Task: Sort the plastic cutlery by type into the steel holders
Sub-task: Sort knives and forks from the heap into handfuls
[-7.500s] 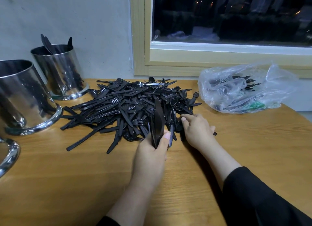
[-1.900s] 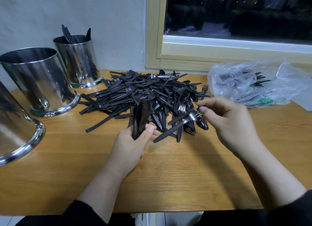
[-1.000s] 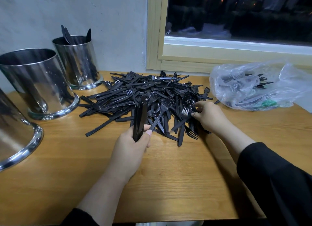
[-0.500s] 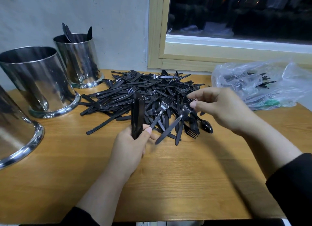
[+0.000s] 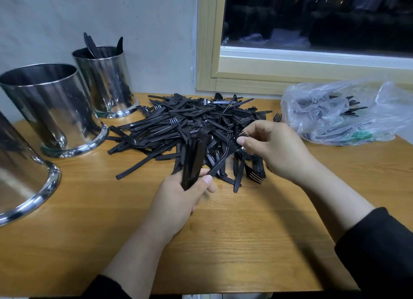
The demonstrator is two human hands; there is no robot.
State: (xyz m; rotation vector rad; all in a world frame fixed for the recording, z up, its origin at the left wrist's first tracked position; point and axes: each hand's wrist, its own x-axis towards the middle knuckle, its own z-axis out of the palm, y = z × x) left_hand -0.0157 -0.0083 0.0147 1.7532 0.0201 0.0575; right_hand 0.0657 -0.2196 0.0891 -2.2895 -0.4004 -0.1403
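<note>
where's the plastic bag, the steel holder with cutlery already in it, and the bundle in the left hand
plastic bag [image 5: 377,111]: head view, on its crumpled clear top.
steel holder [image 5: 107,84]: head view, on its shiny side wall, back left.
bundle [image 5: 192,158]: head view, on the black stack above the left hand [image 5: 176,200].

A light wooden bench with visible grain stands against a pale, scuffed plaster wall, beside a window in a cream-yellow wooden frame whose glass shows darkness with small lights outside.
</note>
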